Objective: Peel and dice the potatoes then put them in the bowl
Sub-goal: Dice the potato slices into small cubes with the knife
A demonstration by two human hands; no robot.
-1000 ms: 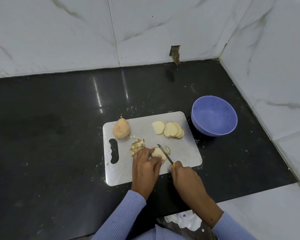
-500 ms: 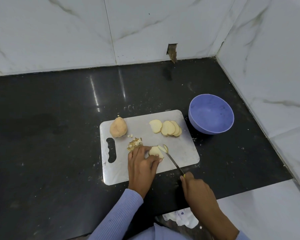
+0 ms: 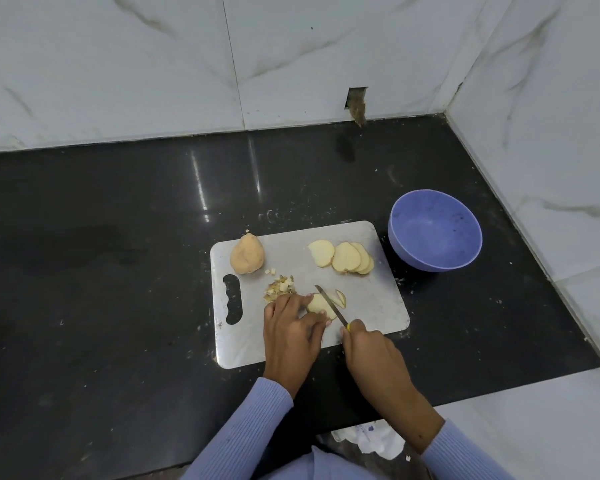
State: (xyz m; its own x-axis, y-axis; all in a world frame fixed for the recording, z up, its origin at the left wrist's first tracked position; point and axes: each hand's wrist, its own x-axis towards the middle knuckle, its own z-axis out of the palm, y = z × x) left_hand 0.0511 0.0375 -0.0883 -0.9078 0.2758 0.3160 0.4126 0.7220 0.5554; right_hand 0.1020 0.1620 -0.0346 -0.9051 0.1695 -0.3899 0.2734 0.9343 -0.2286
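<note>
On the white cutting board my left hand pinches a pale potato slice flat against the board. My right hand grips a small yellow-handled knife whose blade lies across that slice. A thin cut strip rests just right of the blade. A pile of small diced pieces lies by my left fingertips. Several overlapping slices sit at the board's far right, and a whole potato at its far left. The blue bowl stands empty right of the board.
The board lies on a black stone counter with marble walls behind and to the right. The counter's front edge runs just under my forearms. A white crumpled thing shows below the edge.
My right hand pulled back toward me with the knife half a second ago, and now it has come forward again, blade across the slice. My left hand has stayed on the slice.
</note>
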